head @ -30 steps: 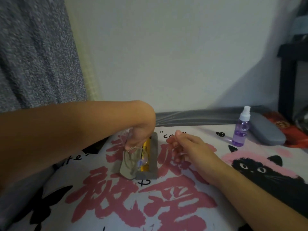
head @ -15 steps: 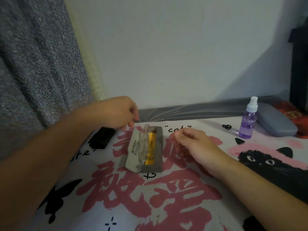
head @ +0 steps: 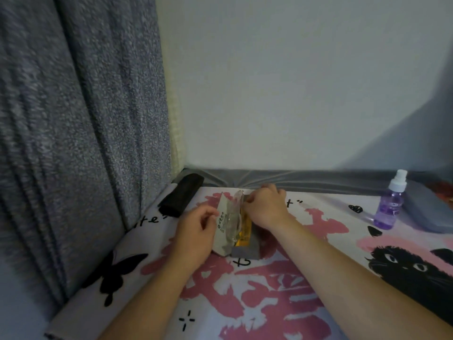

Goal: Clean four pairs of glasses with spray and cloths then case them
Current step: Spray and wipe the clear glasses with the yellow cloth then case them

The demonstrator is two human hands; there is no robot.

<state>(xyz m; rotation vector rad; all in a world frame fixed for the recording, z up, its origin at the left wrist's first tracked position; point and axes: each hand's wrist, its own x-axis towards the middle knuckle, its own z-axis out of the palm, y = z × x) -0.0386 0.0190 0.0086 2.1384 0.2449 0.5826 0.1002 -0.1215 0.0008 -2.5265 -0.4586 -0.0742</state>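
A grey glasses case (head: 246, 250) lies open on the printed table cover. Its pale flap (head: 221, 224) stands up on the left side. Inside it are a clear-framed pair of glasses (head: 232, 217) and a yellow cloth (head: 245, 233). My left hand (head: 196, 229) rests on the left of the case, fingertips on the flap's edge. My right hand (head: 266, 207) is at the case's far end, fingers pinched on its grey rim. A purple spray bottle (head: 391, 204) with a white cap stands upright at the far right.
A closed grey-blue case (head: 426, 212) lies behind the bottle, with something red (head: 441, 190) beyond it. A black case (head: 181, 198) lies at the table's back left corner by the grey curtain (head: 73, 143). The wall runs close behind the table.
My left hand came down from behind the case to its left side and touches the flap. My right hand moved forward from the table onto the case's far end.
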